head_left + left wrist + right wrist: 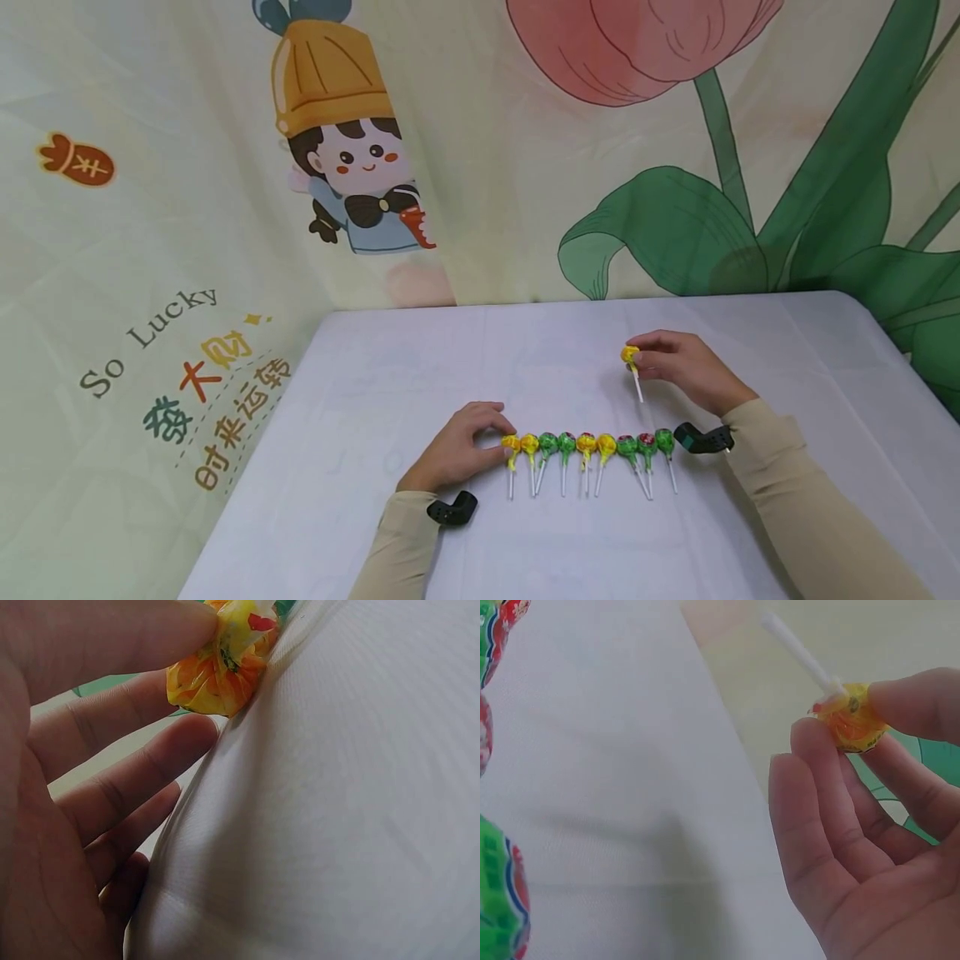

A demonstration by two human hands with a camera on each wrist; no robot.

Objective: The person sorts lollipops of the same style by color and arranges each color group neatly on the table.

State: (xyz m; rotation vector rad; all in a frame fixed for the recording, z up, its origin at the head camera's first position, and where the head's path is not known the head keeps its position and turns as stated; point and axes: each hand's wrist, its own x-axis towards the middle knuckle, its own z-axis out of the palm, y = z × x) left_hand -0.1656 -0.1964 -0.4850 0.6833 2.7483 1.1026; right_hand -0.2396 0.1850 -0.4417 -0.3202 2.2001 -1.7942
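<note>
My right hand (686, 367) pinches a yellow-wrapped lollipop (630, 354) by its head, above the table and behind a row of lollipops. In the right wrist view, that lollipop's white stick (802, 652) points up and away from the thumb (919, 701). At the row's left end, my left hand (461, 446) holds the head of a yellow-orange lollipop (217, 675) between thumb and index finger. Alongside it run several more yellow and green lollipops, such as a yellow one (606, 446) and a green one (664, 442), sticks toward me.
A white cloth (420, 367) covers the table. Behind it hangs a printed curtain (480, 167) with a cartoon child, a pink flower and green leaves. Each wrist wears a black camera band, the right one (702, 438) close to the row's right end.
</note>
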